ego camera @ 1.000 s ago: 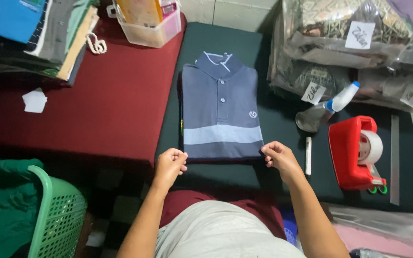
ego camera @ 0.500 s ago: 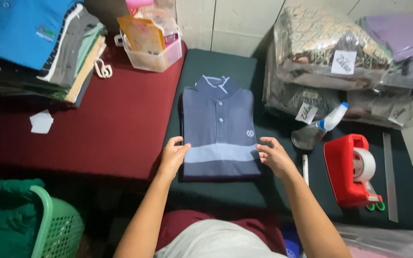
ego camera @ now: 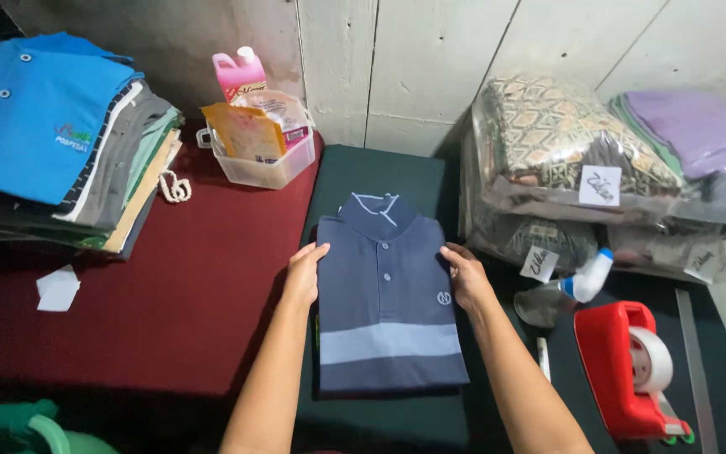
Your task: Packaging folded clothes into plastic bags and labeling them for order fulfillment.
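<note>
A folded navy polo shirt (ego camera: 388, 307) with a pale blue band and buttoned collar lies on a dark green mat (ego camera: 380, 172). My left hand (ego camera: 304, 273) rests flat against the shirt's left edge near the shoulder. On the opposite edge my right hand (ego camera: 466, 276) presses the shirt's right side, fingers together. Both hands touch the shirt's sides and grip nothing.
A stack of folded shirts (ego camera: 52, 139) sits at the far left on a maroon cloth (ego camera: 178, 286). A clear tub (ego camera: 258, 155) with a pink bottle stands behind. Bagged fabrics (ego camera: 573, 160), a spray bottle (ego camera: 586, 277) and a red tape dispenser (ego camera: 623, 366) lie right. A green basket (ego camera: 10, 424) is bottom left.
Both hands have slid up from the shirt's bottom hem along its sides to the shoulder area. The head camera has tilted up, showing more of the wall.
</note>
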